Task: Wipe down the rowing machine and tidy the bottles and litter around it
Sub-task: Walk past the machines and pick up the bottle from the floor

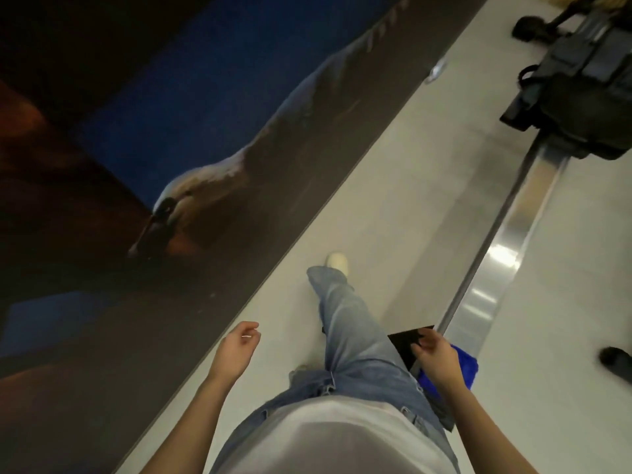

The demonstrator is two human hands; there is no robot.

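**A:** Where the right hand (436,359) hangs by the hip, what is in it?

**B:** A flat black card with sharp square corners (407,343), matte and stiff-looking. The fingers are curled over its edge and grip it. A fluffy bright-blue cloth (466,366) bulges from under the same hand. I cannot tell how it is held.

**A:** And the left hand (237,348)?

**B:** Its fingers are loosely curled, with the thumb close to the forefinger. A thin white sliver shows at the fingertips. I cannot tell whether it is pinched or only a glint.

**A:** Where is the rowing machine (581,97)?

**B:** To the person's right. Its long brushed-metal rail (496,268) runs diagonally from beside the right hand up to a dark bulky block with straps, which is blurred. The rail is smooth and carries bright reflections. A rounded black foot (615,366) rests on the floor at the right edge.

**A:** Is there any litter?

**B:** One small silvery thing (436,71) lies on the smooth pale floor (393,165), near the wall and well apart from the hands. It is too blurred to name.

**A:** What about the rest?

**B:** The person wears faded light-blue denim jeans (349,330), a cream shoe (338,263) and a white shirt (335,436). A dark glossy wall mural (205,148) with deep-blue and brown patches stands on the left.
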